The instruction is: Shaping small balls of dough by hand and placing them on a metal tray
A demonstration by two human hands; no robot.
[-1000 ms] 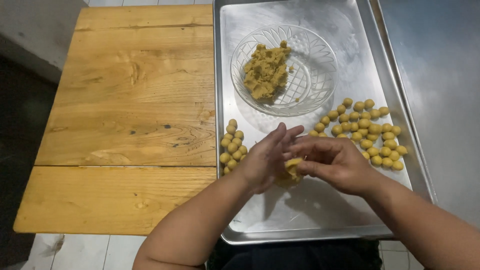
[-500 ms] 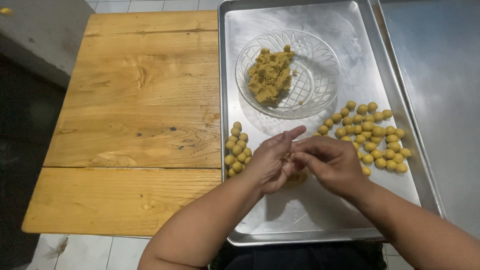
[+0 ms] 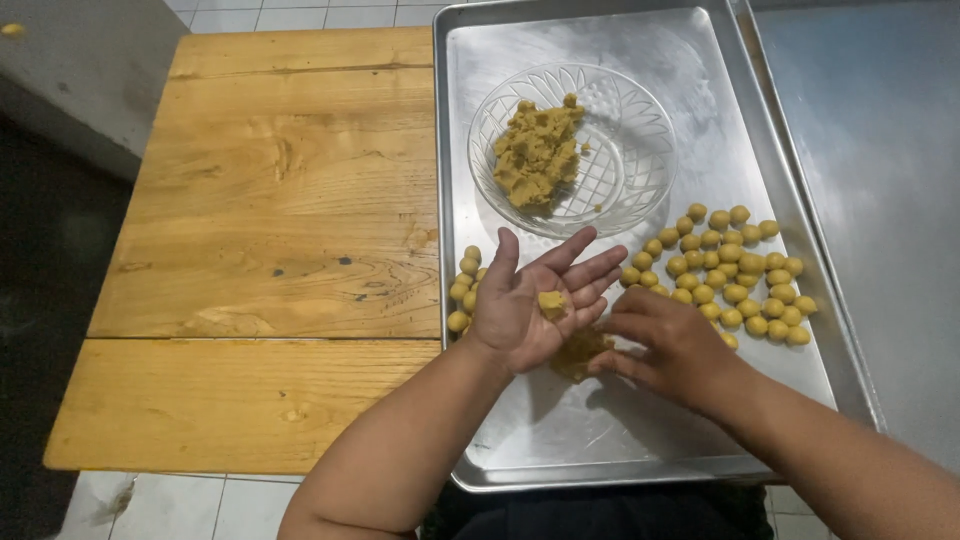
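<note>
- Your left hand (image 3: 530, 305) lies palm up and released over the tray (image 3: 600, 440), fingers spread and pointing toward the bowl (image 3: 640, 150).
- A small dough bit (image 3: 551, 302) rests loose in the middle of that palm; no finger curls around it.
- Your right hand (image 3: 670, 345) sits on the tray just right of the left one, palm down, fingertips pinching at a dough lump (image 3: 580, 352).
- That lump lies on the tray floor, tucked below the left hand's fingers and touching the right hand's fingertips. You cannot tell whether it is lifted or only pressed.
- The bowl, clear glass, stands on the tray beyond both hands, with a dough heap (image 3: 538, 155) in its left half.
- A large group of balls (image 3: 735, 275) lies on the tray right of the hands, between the bowl and the right wrist.
- A smaller cluster (image 3: 465, 290) sits at the tray's left edge, just beside your left thumb.
- The tray rests partly on a wooden table (image 3: 270, 250), which stretches away to its left.
</note>
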